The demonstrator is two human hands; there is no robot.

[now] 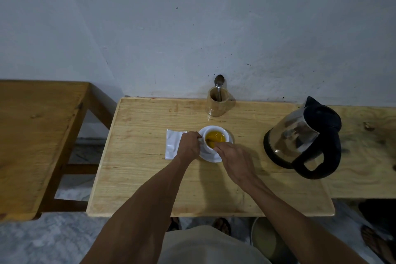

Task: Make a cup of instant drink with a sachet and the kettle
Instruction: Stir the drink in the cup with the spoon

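Note:
A white cup (214,132) of yellow drink stands on a white saucer (211,157) in the middle of the light wooden table (150,178). My left hand (188,146) grips the cup's handle on its left side. My right hand (233,162) reaches in from the right, its fingertips pinched at the cup's near rim on a small spoon (209,141), of which only a dark tip shows in the drink. A white sachet (172,144) lies flat just left of the cup, partly under my left hand. The steel kettle (300,139) with black handle stands to the right.
A wooden holder (217,105) with another spoon (219,83) stands at the back by the wall. A darker wooden table (32,135) is to the left across a gap. Feet in sandals (222,225) and a round bin (267,240) are below the front edge.

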